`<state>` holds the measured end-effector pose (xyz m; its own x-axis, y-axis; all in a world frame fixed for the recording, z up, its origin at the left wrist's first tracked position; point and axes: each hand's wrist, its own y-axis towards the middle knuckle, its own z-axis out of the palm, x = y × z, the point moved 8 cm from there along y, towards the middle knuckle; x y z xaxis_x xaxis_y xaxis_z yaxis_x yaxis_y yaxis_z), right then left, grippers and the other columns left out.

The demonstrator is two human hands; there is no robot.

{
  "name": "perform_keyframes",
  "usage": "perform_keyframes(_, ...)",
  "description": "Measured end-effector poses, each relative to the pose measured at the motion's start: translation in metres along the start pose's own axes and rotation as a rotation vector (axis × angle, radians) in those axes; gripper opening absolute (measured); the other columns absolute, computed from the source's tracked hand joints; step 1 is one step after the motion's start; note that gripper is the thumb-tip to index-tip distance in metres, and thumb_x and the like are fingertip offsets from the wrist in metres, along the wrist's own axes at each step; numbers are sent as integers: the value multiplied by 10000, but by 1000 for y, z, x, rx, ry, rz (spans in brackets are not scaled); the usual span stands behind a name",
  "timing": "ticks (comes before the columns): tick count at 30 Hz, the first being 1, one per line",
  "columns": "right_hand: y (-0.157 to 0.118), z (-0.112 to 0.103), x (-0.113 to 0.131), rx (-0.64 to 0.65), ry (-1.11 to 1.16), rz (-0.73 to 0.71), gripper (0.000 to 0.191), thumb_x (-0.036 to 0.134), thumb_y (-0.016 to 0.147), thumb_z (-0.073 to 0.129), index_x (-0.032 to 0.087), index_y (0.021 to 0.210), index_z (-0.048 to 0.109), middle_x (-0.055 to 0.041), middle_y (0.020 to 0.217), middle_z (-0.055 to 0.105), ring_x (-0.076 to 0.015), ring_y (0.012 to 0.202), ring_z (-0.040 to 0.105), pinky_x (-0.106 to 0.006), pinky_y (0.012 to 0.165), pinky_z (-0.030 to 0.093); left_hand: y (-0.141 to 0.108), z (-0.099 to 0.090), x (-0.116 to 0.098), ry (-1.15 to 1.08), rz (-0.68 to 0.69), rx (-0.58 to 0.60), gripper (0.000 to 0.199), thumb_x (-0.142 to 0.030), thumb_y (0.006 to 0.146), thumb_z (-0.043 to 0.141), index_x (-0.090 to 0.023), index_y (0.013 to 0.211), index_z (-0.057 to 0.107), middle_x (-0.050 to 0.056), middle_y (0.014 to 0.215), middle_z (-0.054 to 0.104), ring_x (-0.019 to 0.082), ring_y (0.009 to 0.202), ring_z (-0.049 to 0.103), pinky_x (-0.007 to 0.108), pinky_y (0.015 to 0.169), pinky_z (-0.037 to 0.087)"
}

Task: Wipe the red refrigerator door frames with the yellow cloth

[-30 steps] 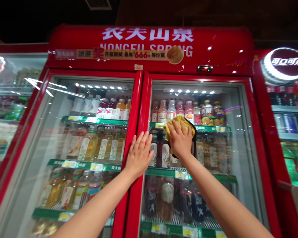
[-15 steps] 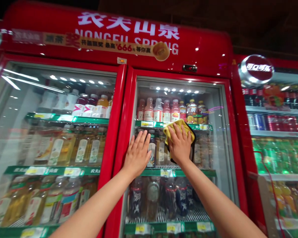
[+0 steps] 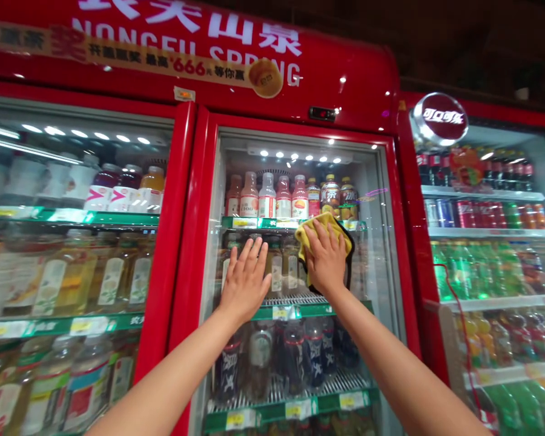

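My right hand (image 3: 324, 254) lies over a yellow cloth (image 3: 303, 233) with a dark edge, pressing it against the glass door (image 3: 372, 266) of a red drinks fridge. Its fingers are spread slightly over the cloth. To the left, my left hand (image 3: 245, 281) is flat on the same glass with its fingers stretched out and nothing in it. Behind the glass, pink and white bottles (image 3: 284, 197) stand on the upper shelf, above the hands. Dark bottles (image 3: 294, 351) stand on a lower shelf.
A red door frame (image 3: 172, 242) divides this door from the left glass door, which has more bottles (image 3: 111, 278) behind it. On the right is another fridge with a round sign (image 3: 439, 118), green bottles (image 3: 475, 269) and a hanging red cord (image 3: 462, 321).
The view has shifted to the right, so the fridges sit further left. Against the glass, my right hand with the cloth and my left hand have both moved rightward.
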<state>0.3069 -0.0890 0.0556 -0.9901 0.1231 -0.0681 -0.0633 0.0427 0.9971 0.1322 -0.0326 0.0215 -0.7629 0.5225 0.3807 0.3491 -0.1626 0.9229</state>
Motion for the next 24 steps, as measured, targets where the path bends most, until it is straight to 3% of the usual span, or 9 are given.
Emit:
perform_keyframes(2,-25,-1,-5,-17,-14,9,550,267,970,489,335,1515,464,-32,1619,420,-321,1514,281,-582,1207,214,-5,-1,-1,-13,-2,10,808,-331,996,480,-191,1632,2,124,1662,309,268,1553,252,516,1293,151)
perform_keyframes(4,-35,1,2,17,-14,-68,552,274,962,512,353,1507,473,-12,1615,428,-322,1518,269,-577,1218,190,-6,0,-4,-21,11,16,810,-335,993,489,-199,1633,11,120,1662,310,268,1554,250,519,1293,145)
perform_keyframes(8,-1,0,0,79,-20,-154,527,299,999,458,374,1521,443,27,1632,397,-295,1524,265,-553,1228,182,7,4,-17,-20,26,16,789,-350,998,489,-175,1634,57,131,1658,319,275,1557,239,524,1294,120)
perform_keyframes(10,21,-2,-18,65,-30,-115,512,310,1016,419,361,1525,438,21,1641,381,-288,1523,271,-548,1224,202,14,7,-24,-22,21,24,767,-354,998,490,-159,1631,104,136,1654,328,278,1559,234,533,1294,103)
perform_keyframes(12,26,-6,-41,27,-41,-41,506,311,1020,409,335,1523,447,2,1641,382,-290,1521,278,-551,1215,225,18,9,-29,-29,17,31,747,-357,995,493,-151,1625,148,134,1653,330,277,1560,233,531,1295,97)
perform_keyframes(16,-14,-11,-68,-67,-71,101,524,277,998,442,277,1522,457,-61,1616,421,-323,1511,290,-575,1181,272,13,9,-32,-35,16,28,751,-377,991,496,-161,1625,154,129,1663,310,282,1553,252,531,1292,118)
perform_keyframes(19,-31,-7,-55,-24,-70,-18,545,255,968,485,306,1511,472,-46,1616,423,-333,1521,263,-584,1193,241,13,12,-36,-35,30,30,768,-374,997,479,-165,1631,99,129,1660,316,274,1555,248,532,1294,108)
perform_keyframes(21,-21,-5,-48,27,-61,-101,544,258,969,485,336,1506,472,-12,1625,412,-317,1523,264,-566,1208,221,19,14,-42,-36,39,23,779,-376,1003,468,-160,1633,64,130,1658,319,271,1556,246,531,1297,81)
perform_keyframes(24,9,-10,-63,27,-50,-92,496,294,1005,436,332,1498,482,3,1628,406,-288,1515,292,-526,1214,235,31,17,-53,-41,50,1,814,-376,1005,465,-142,1629,-2,140,1656,319,266,1553,255,528,1297,56)
